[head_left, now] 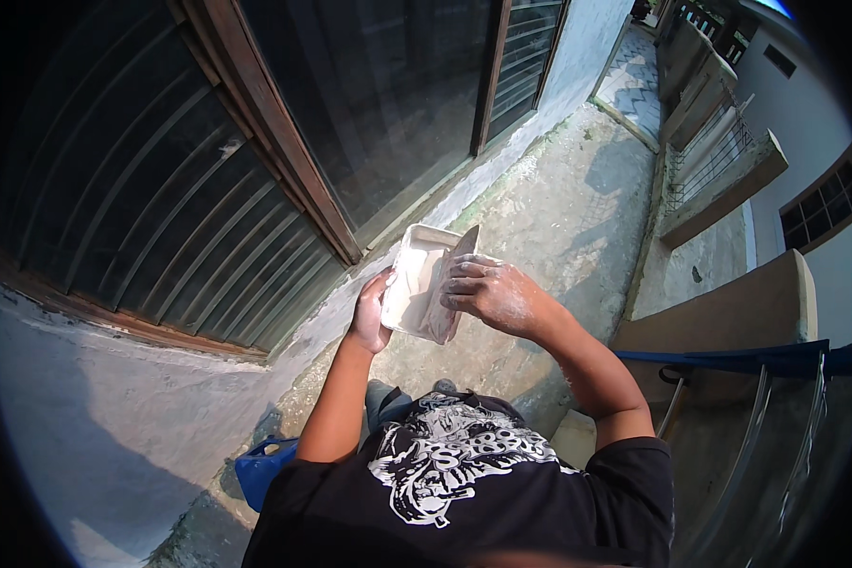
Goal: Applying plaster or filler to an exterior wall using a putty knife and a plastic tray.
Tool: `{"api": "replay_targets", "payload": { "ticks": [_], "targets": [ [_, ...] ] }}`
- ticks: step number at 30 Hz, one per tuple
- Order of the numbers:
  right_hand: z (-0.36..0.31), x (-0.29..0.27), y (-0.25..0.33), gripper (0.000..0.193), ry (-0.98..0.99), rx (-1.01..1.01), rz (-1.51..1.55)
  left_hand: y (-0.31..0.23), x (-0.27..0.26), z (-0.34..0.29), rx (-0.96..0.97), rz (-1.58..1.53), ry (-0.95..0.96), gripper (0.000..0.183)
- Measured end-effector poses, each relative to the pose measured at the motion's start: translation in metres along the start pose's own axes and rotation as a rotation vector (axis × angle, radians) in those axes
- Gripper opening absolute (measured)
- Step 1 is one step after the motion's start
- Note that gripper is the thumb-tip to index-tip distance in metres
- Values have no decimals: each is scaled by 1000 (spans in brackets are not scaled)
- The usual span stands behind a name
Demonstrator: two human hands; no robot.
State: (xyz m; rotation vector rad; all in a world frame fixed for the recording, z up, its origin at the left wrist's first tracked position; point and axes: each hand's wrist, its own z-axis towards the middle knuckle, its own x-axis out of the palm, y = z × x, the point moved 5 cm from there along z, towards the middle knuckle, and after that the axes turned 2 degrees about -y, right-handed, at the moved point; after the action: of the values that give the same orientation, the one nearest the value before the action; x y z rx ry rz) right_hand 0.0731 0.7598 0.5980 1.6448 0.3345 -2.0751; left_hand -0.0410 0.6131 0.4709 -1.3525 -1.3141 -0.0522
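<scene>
In front of my chest I hold a white rectangular tub [404,301] with pale paste or powder inside. My left hand [371,312] is closed around its left side, thumb near the rim. White residue coats my right hand [490,295], whose fingers are wrapped over a flat, smeared scraper-like plate [466,248]. The plate lies along the tub's right side, with a pointed corner rising past the far rim. Its lower part meets the tub near the close right corner. Whether it touches the paste, I cannot tell.
To the left is a wall with louvred glass panes [161,208] and a brown wooden frame [284,142]. A concrete path [577,189] runs ahead beside a low wall [729,189]. A blue plastic object [263,470] sits at lower left; a blue-topped metal rack [757,364] stands right.
</scene>
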Motion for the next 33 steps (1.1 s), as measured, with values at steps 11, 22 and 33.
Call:
{"api": "replay_targets", "payload": {
  "ticks": [11,22,33],
  "targets": [
    [-18,6,-7,34,-90,63,20,17,2,16,-39,75,69,48],
    [-46,-19,4,34,-27,176,-7,11,15,6,-48,49,28,39],
    [-20,-4,3,30,-224,106,-31,23,17,8,-45,2,85,42]
  ]
}}
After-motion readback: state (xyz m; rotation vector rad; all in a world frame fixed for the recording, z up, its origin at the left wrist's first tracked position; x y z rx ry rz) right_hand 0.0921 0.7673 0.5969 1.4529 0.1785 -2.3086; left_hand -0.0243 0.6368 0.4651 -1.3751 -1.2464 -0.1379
